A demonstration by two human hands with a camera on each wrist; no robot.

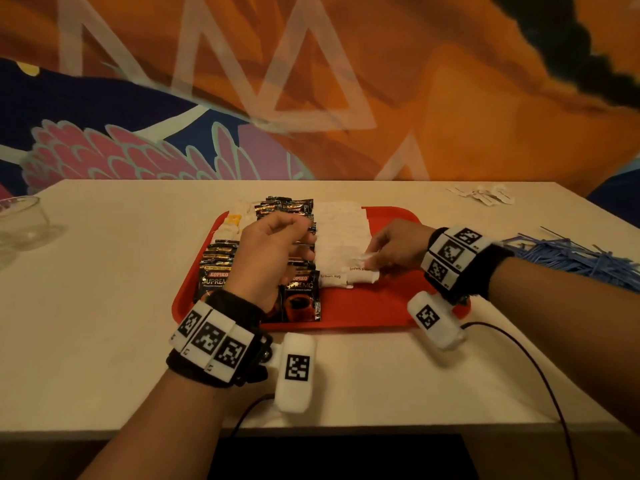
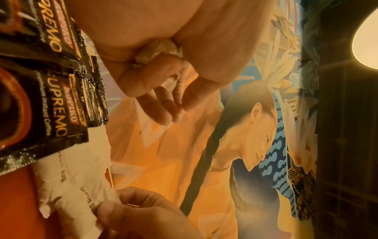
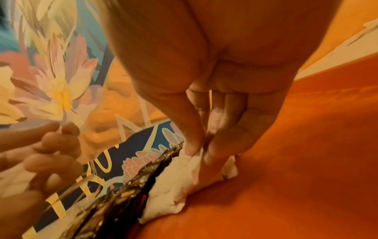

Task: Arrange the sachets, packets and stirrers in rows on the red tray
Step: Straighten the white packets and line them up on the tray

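Red tray (image 1: 381,306) on the table (image 1: 104,271) already carries coffee packets (image 1: 301,299) and white sugar sachets (image 1: 341,237) in rows. I judge my right hand (image 1: 394,247), its grip pinched on a sachet (image 1: 363,271), is extending that row; next comes squaring it. My left hand (image 1: 273,251) curls around spare sachets, mostly hidden. Blue stirrers (image 1: 571,254) wait off-tray.

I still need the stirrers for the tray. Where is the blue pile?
In the head view, the blue stirrers lie heaped on the table at the far right, off the red tray, beyond the right hand.
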